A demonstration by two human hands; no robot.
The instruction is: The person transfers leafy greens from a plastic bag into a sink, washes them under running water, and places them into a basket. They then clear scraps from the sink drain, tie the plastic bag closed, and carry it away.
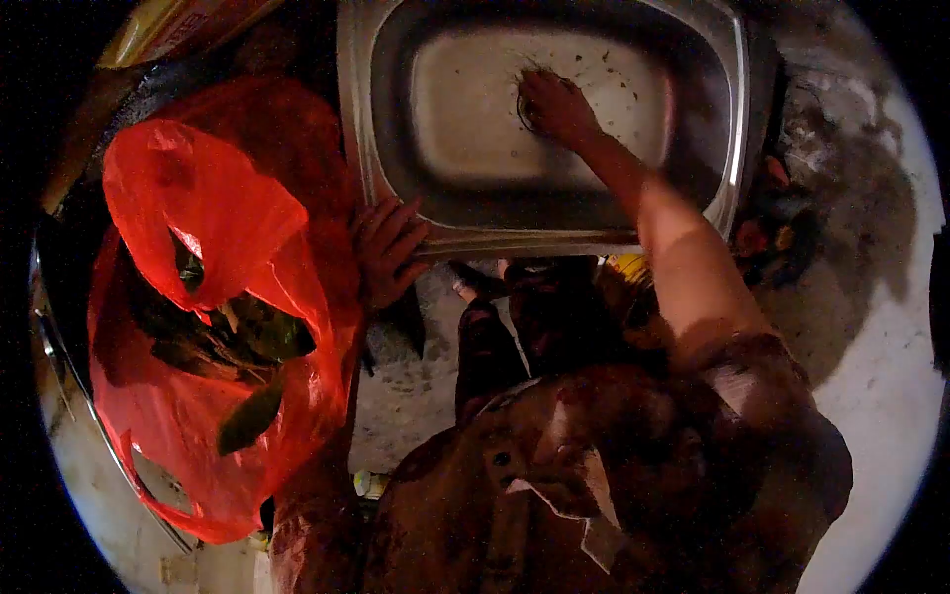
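Note:
A metal sink (445, 213) with a rounded basin lies in front of me. My right hand (557, 107) reaches down into the basin, its fingers curled against the bottom. Thin dark strands and part of a dark round edge show beside the fingertips; what the fingers hold, if anything, is hidden. Small dark bits are scattered on the basin floor around this hand. At the sink's front left corner, my left hand (388, 249) rests with fingers apart, holding nothing. Just left of it is a red plastic bag (213, 188) with dark green leaves (237, 337) inside.
A yellowish package (163, 30) lies at the top left. Dim objects, some red and yellow (767, 236), sit on the floor right of the sink. Below the sink edge, a yellow item (628, 267) shows near my legs. A pale wall (881, 436) stands at the right.

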